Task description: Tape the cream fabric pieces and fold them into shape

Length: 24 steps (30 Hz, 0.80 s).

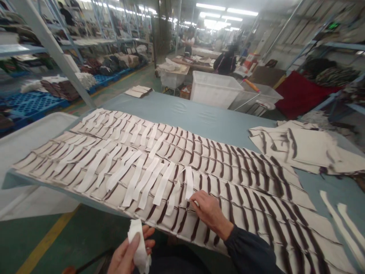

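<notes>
My left hand (pixel 132 247) is closed around a small bundle of white fabric strips (pixel 137 243), held in front of the table's near edge. Between the thumb and fingers of my right hand (pixel 209 211) is the lower end of one white strip (pixel 189 182), which lies on the cream fabric pieces. Those cream pieces with dark brown edges (pixel 248 213) overlap in two long rows across the table. More white strips (pixel 164 182) lie over the pieces to the left of my right hand. To its right, the pieces carry no strips.
The blue-grey tabletop (pixel 211 121) carries a pile of cream fabric (pixel 310 148) at right and a small stack (pixel 138 91) at the far edge. Loose pale strips (pixel 342 224) lie far right. White bins (pixel 215 89) and a person (pixel 225 62) are beyond; a metal post (pixel 57 53) rises left.
</notes>
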Motion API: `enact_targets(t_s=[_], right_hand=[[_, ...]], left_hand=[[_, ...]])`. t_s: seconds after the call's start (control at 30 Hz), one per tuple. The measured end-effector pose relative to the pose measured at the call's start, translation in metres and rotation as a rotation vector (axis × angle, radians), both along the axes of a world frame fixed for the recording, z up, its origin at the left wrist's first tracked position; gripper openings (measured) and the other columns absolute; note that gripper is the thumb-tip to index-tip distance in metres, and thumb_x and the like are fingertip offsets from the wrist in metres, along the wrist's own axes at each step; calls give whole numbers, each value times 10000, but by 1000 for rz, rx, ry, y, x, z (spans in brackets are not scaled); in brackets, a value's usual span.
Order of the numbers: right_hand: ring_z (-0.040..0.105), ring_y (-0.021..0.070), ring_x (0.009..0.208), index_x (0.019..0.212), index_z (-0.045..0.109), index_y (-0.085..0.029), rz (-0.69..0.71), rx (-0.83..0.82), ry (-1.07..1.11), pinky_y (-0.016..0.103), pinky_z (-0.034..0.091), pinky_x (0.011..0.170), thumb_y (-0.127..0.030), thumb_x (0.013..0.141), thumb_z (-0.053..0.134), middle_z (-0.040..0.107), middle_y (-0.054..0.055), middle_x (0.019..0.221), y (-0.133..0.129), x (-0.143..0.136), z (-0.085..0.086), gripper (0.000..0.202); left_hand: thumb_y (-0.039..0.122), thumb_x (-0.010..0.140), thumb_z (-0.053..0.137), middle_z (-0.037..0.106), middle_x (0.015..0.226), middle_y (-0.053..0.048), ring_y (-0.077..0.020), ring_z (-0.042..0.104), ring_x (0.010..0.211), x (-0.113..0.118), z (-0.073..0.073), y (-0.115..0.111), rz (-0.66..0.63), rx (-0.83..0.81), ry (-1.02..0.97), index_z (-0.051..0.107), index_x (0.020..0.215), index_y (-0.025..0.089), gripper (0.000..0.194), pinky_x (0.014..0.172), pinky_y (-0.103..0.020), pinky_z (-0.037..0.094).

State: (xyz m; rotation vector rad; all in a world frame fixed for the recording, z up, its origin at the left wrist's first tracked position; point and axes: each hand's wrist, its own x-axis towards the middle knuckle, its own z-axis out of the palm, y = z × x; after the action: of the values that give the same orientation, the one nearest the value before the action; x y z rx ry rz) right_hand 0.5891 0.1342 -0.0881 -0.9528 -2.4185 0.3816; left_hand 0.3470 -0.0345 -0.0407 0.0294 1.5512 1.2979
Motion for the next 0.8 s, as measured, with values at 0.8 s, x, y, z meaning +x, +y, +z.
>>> enact_targets(t_s=[0.8], right_hand=[[672, 238, 900, 1025, 713, -194, -41, -1099, 436, 372, 537, 840, -553, 922, 618, 739, 76, 1006, -82, -36, 42, 386]], left_hand=[[333, 832, 738, 783, 1119, -144, -248, 740, 855, 23, 39, 10, -319, 267, -213, 663, 1298, 152, 506, 795, -359, 599]])
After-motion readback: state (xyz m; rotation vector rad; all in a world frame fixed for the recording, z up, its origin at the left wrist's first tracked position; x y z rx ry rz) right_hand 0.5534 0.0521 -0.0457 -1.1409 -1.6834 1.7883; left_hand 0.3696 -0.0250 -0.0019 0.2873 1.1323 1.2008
